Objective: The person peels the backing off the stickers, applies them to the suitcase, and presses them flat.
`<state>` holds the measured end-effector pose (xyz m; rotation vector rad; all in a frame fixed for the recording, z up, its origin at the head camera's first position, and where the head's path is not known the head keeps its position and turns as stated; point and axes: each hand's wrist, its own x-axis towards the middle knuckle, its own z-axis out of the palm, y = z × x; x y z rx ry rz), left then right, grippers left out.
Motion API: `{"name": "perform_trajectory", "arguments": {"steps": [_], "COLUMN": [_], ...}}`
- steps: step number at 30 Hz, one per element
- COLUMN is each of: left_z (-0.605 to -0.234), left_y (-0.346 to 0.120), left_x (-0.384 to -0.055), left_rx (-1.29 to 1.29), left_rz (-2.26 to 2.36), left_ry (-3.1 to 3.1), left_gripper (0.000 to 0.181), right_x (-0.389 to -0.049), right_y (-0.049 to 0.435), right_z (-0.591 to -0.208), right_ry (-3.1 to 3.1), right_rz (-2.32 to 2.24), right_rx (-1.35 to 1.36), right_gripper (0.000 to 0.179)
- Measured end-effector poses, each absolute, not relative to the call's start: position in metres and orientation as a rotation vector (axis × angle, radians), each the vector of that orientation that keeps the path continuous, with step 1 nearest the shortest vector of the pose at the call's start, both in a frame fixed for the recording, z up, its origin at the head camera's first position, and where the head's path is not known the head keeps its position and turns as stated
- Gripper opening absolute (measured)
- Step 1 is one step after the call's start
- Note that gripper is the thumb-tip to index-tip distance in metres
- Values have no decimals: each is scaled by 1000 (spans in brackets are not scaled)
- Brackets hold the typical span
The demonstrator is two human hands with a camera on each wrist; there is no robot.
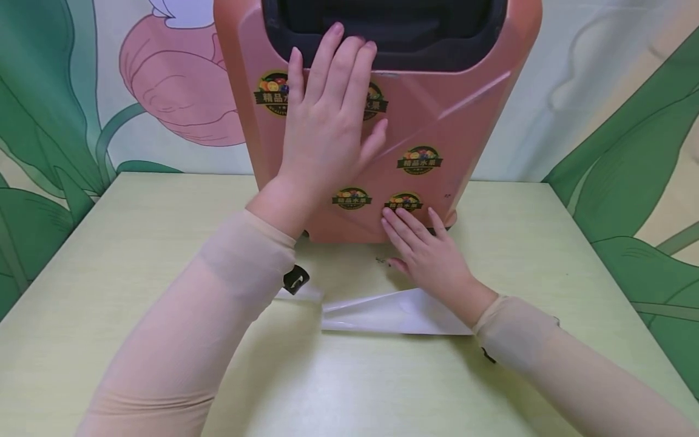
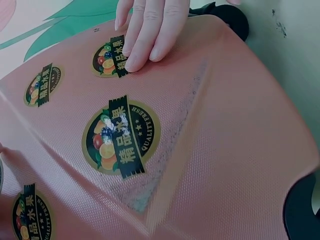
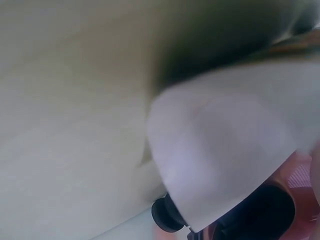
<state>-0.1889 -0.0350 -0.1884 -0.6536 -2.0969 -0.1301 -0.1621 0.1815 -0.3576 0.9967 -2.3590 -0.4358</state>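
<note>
A pink hard-shell suitcase stands upright on the table, with several round fruit-label stickers on its face. My left hand lies flat against its upper part with straight fingers, partly covering two stickers. Its fingertips reach the black recess at the top. With extended fingers, my right hand presses on the lowest right sticker. That same sticker is partly under the fingertips in the left wrist view. Another sticker shows large there.
White backing sheet lies creased on the table under my right wrist; another piece is partly behind the left forearm. The right wrist view shows white sheet close up, beside a black wheel. A leaf-patterned backdrop hangs behind.
</note>
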Motion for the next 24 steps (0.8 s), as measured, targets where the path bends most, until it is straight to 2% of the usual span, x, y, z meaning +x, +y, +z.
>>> {"name": "perform_trajectory", "arguments": {"steps": [24], "left_z": [-186], "left_y": [-38], "left_x": [-188], "left_rx": [-703], "left_rz": [-152], "left_ry": [-2073], "left_gripper": [57], "right_x": [-164], "right_y": [201], "right_z": [-360], "right_ry": [-2205], "right_rz": [-380], "right_rx": [993], "right_gripper": [54]}}
